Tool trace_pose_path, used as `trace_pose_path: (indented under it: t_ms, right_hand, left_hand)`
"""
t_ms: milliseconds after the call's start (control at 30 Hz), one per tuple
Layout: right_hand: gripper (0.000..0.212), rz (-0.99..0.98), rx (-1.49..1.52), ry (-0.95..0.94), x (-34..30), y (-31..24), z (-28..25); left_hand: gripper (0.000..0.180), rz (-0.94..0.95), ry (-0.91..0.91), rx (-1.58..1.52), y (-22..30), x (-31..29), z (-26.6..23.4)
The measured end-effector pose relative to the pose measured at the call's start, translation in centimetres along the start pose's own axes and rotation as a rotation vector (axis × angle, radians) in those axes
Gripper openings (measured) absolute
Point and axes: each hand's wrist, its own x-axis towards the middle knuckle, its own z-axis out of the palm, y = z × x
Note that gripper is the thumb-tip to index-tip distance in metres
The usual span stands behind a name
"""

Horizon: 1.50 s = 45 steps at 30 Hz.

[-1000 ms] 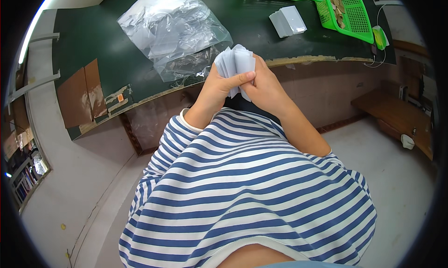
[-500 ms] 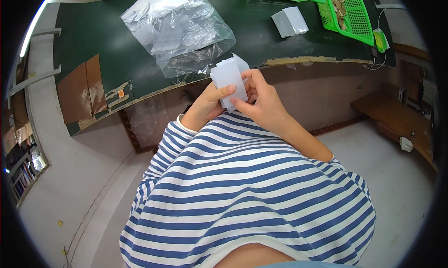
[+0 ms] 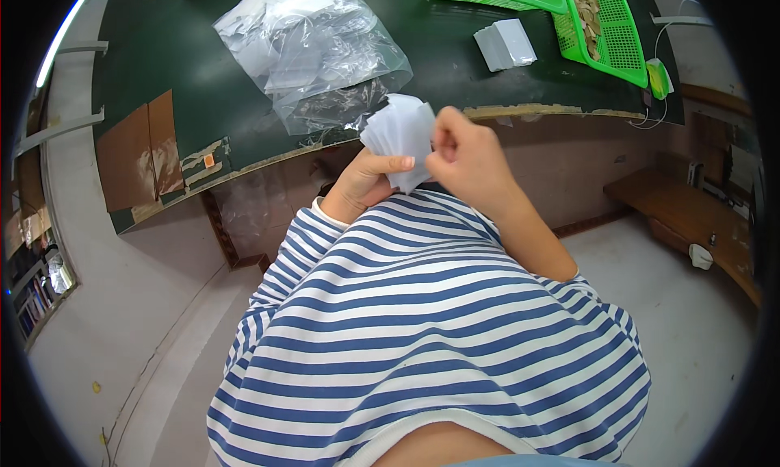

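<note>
A fanned stack of small whitish translucent plastic sleeves (image 3: pixel 400 134) is gripped in my left hand (image 3: pixel 367 178), its thumb lying across the front. The stack is held in front of my body by the table's near edge. Close to the stack's right edge is my right hand (image 3: pixel 475 160), its fingers curled in and pressed together. Whatever those fingertips pinch, if anything, is hidden. On the table to the right lies another pile of whitish sleeves (image 3: pixel 505 44).
A large clear plastic bag (image 3: pixel 313 52) with whitish contents covers part of the dark green table (image 3: pixel 175 56). Two green baskets (image 3: pixel 624 56) stand at the far right, one with flat tan pieces. Brown tape (image 3: pixel 138 162) patches the left end. A wooden bench (image 3: pixel 674 215) stands right.
My right hand has moved off the front of the stack to its right side, fingers curling in. The sleeves in my left hand have spread into a wider fan.
</note>
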Motion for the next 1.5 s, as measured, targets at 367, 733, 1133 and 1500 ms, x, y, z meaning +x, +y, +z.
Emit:
trace_pose_path:
  t_ms: [367,733,1133,1500]
  right_hand:
    - [0.076,-0.180,0.031,0.173,0.1,0.2,-0.9]
    - [0.059,-0.217,0.235,-0.201,-0.7,1.4,1.4]
    - [0.060,-0.344,0.139,-0.416,1.4,1.8,-2.0]
    - [0.050,-0.355,-0.047,0.068,5.8,12.2,-5.3]
  left_hand:
    - [0.061,-0.168,0.043,0.132,0.8,-1.6,1.0]
    - [0.075,-0.365,-0.136,-0.065,0.9,-2.9,0.2]
    - [0.057,-0.514,-0.124,0.307,0.8,-0.6,0.2]
    - [0.061,0.223,-0.051,1.434,1.4,11.7,-1.0]
